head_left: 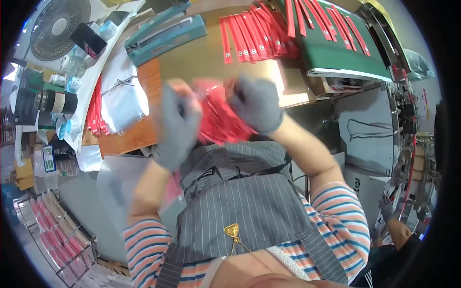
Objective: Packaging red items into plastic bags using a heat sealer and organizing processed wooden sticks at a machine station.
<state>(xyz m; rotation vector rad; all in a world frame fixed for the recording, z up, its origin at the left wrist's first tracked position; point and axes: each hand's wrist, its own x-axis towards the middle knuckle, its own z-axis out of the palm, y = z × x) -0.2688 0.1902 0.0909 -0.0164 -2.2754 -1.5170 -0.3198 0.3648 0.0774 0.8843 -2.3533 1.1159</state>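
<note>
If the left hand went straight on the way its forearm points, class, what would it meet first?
Probably the teal bag sealer beyond the left hand, though their heights are hard to compare.

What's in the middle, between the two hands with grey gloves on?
A shiny red bundle is between the left hand and the right hand; the head view shows it, a bit blurred.

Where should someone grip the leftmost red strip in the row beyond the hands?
Probably its near end: pinch the leftmost red strip across its narrow width, coming from the near left. It lies lengthwise toward the wearer, with a gap separating that end from the neighbouring strip.
</note>
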